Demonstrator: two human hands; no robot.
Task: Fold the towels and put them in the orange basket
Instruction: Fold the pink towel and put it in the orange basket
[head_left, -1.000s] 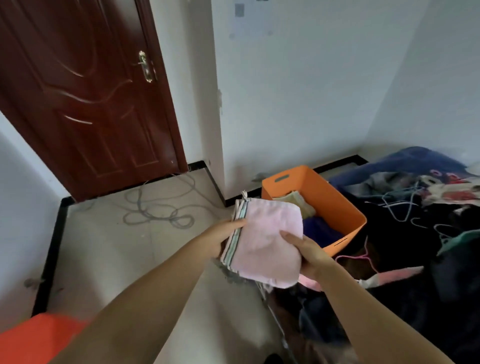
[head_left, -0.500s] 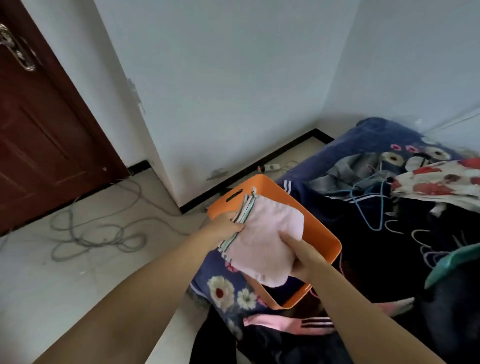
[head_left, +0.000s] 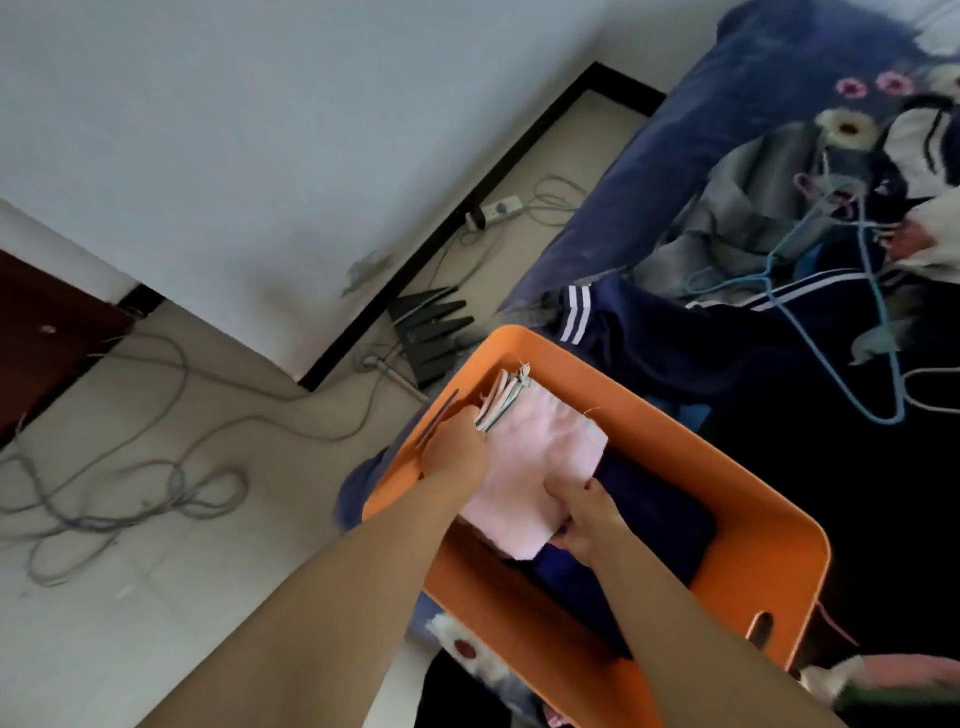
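**Pink towel now down inside basket**

Folded pink towel (head_left: 535, 467) sits inside the orange basket (head_left: 769, 561), on top of a dark blue cloth (head_left: 654, 514) already in there. Half a sec ago it was held up above the basket rim; now it's lowered in, striped edge toward the far-left corner. View has also tipped down, so the basket is seen from above; the door is nearly out of frame at left.

Left hand (head_left: 457, 457) grips the towel's striped edge w/ fingers curled round it, just inside the left wall. Right hand (head_left: 587, 519) pinches the near-right corner, thumb on top, fingers tucked under. Both same grip spots as before.

Basket rests on the bed edge among dark clothes. Blue hangers (head_left: 852, 332) lie on the clothes pile beyond it. Floor at left has loose cables (head_left: 171, 483), w/ a power strip (head_left: 498, 208) by the wall.
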